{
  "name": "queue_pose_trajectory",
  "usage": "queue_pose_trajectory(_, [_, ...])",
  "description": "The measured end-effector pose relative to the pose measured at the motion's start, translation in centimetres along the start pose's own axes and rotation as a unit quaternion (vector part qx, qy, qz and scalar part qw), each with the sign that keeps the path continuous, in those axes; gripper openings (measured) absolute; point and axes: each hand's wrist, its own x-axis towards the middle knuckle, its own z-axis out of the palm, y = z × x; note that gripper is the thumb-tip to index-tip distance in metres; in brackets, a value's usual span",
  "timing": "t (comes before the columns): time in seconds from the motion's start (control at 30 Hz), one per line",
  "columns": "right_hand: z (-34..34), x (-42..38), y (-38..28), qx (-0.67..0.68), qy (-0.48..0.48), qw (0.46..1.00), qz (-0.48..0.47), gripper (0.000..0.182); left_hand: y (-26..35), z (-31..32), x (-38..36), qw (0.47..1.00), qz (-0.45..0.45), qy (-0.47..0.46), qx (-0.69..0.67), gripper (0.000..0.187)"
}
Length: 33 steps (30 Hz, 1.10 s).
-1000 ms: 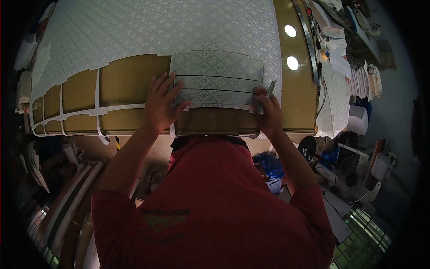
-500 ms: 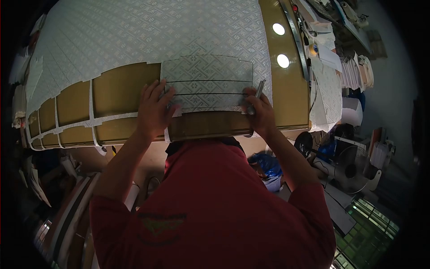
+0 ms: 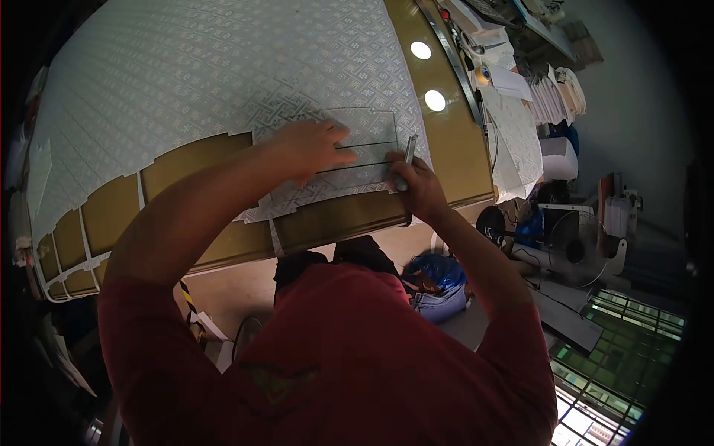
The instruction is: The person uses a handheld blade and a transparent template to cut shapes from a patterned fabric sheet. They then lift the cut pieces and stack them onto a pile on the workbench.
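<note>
Pale patterned fabric (image 3: 223,82) covers much of the brown table (image 3: 455,149). At its near edge lies a flat, roughly rectangular panel (image 3: 364,126), crossed by dark straight lines, with the same pattern showing on it. My left hand (image 3: 312,149) is over the panel's left and middle part, fingers apart and pointing right; it holds nothing that I can see. At the panel's right edge my right hand (image 3: 420,189) is closed round a slim silver tool (image 3: 410,149), which points up and away. The tool's lower end is partly hidden by my fingers.
A long metal straightedge (image 3: 452,59) lies along the table's right side. Beyond it are papers and patterned scraps (image 3: 513,141). A fan (image 3: 576,249) stands at the lower right, near a blue plastic bag (image 3: 442,271). Narrow fabric strips (image 3: 85,230) cross the table's front left.
My left hand has moved from the panel's left edge rightward across it. My right hand stays at the right edge with the silver tool. The view has turned and shifted slightly.
</note>
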Motion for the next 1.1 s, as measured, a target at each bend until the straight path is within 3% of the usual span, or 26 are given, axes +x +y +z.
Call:
queue_pose_trajectory(0.1, [-0.5, -0.1, -0.2, 0.001, 0.012, 1.000, -0.017, 0.037, 1.5, -1.4, 2.6, 0.994, 0.016, -0.082, 0.066, 0.086])
queue_pose_trajectory(0.2, [0.4, -0.3, 0.6, 0.007, -0.003, 1.000, 0.004, 0.033, 1.7, 1.1, 4.9, 0.991, -0.023, -0.090, 0.097, 0.055])
queue_pose_trajectory(0.23, [1.2, -0.3, 1.5, 0.016, 0.039, 0.998, -0.051, 0.034, 1.8, 1.0, 5.3, 0.990, -0.050, -0.119, 0.059, 0.053])
queue_pose_trajectory(0.3, [1.3, -0.3, 1.1, 0.018, 0.039, 0.998, -0.039, 0.034, 1.9, 1.0, 6.4, 0.979, -0.110, -0.169, -0.012, 0.049])
queue_pose_trajectory(0.37, [0.7, -0.2, 0.1, 0.044, 0.036, 0.998, -0.010, 0.030, 2.3, 0.7, 5.5, 0.975, -0.130, -0.181, -0.017, 0.048])
queue_pose_trajectory(0.47, [0.0, -0.2, 0.3, 0.054, 0.023, 0.998, -0.025, 0.025, 3.0, 0.1, 6.2, 0.960, -0.209, -0.122, -0.139, 0.048])
queue_pose_trajectory(0.57, [0.2, -1.3, 1.9, 0.139, 0.066, 0.987, -0.051, 0.021, 3.1, -1.7, 6.3, 0.966, -0.148, -0.171, -0.123, 0.050])
queue_pose_trajectory(0.6, [-0.4, -1.6, 2.4, 0.136, 0.062, 0.988, -0.046, 0.021, 3.7, -2.7, 6.5, 0.954, -0.189, -0.185, -0.137, 0.050])
queue_pose_trajectory(0.67, [-2.1, -1.9, 2.9, 0.151, 0.015, 0.985, -0.084, 0.019, 3.6, -2.8, 5.7, 0.961, -0.177, -0.187, -0.100, 0.050])
queue_pose_trajectory(0.7, [-3.6, -2.2, 2.5, 0.190, 0.015, 0.981, -0.047, 0.020, 3.2, -1.9, 5.5, 0.978, -0.114, -0.168, -0.054, 0.050])
queue_pose_trajectory(0.77, [-5.3, -2.3, 3.4, 0.233, 0.017, 0.972, -0.015, 0.024, 2.9, -0.4, 5.8, 0.968, -0.180, -0.147, -0.093, 0.052])
queue_pose_trajectory(0.87, [-5.9, -2.9, 5.4, 0.261, 0.003, 0.965, 0.007, 0.024, 3.1, -0.9, 6.2, 0.982, -0.109, -0.147, -0.052, 0.048])
queue_pose_trajectory(0.93, [-5.8, -3.2, 5.6, 0.323, -0.029, 0.943, 0.071, 0.020, 3.9, -2.8, 6.3, 0.951, -0.207, -0.221, -0.069, 0.049])
queue_pose_trajectory(0.97, [-5.7, -3.0, 5.7, 0.393, -0.055, 0.910, 0.123, 0.017, 3.8, -2.3, 6.1, 0.952, -0.203, -0.216, -0.071, 0.049])
queue_pose_trajectory(1.07, [-7.3, -1.3, 4.9, 0.319, -0.140, 0.924, 0.159, 0.013, 3.7, -1.8, 6.0, 0.970, -0.154, -0.184, -0.030, 0.048])
queue_pose_trajectory(1.1, [-7.6, -0.8, 5.0, 0.314, -0.143, 0.925, 0.160, 0.013, 4.5, -3.1, 6.5, 0.950, -0.229, -0.194, -0.085, 0.047])
